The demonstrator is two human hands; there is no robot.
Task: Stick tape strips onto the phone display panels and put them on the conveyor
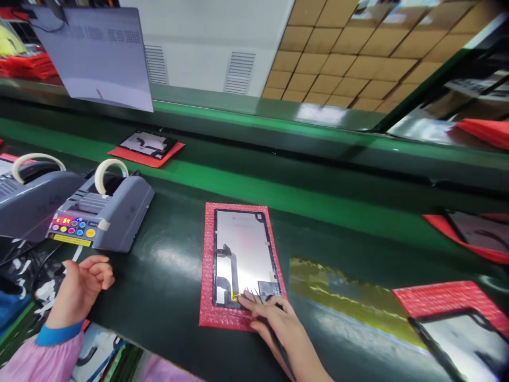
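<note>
Reaching in from the bottom edge, the right hand [274,313] slants forward, palm down, its fingers pinching dark tweezers [274,337] over the panel's lower edge. The left hand [81,284] is raised beside the tape dispenser [107,212], fingers curled and thumb by a white strip [77,253]; whether it grips the strip I cannot tell. The silver-backed, black-edged panel [246,239] lies flat on a red bubble-wrap sheet [208,265] on the dark green table [170,297], a dark ribbon cable and yellow patch near its lower end.
</note>
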